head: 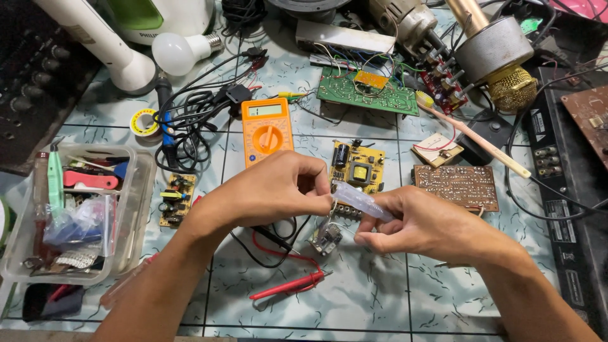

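Note:
My right hand [423, 223] holds a small clear plastic tube [361, 200], like a syringe, pointing left. My left hand [275, 189] pinches the tube's left tip with thumb and fingers closed. Both hands meet above a small grey component board [327, 239] lying on the tiled surface. A yellow circuit board [359, 169] lies just behind the hands. An orange multimeter [266, 128] sits further back, and its red probe [290, 285] and red and black leads lie under and in front of my left wrist.
A clear plastic box [136, 209] of small tools stands at left. Also around: a small board [177, 199], a green board [367, 92], a brown perforated board [456, 185], a toothbrush [472, 135], a solder roll [144, 122], a bulb [174, 54], a gold microphone [506, 69], tangled black cables [190, 120].

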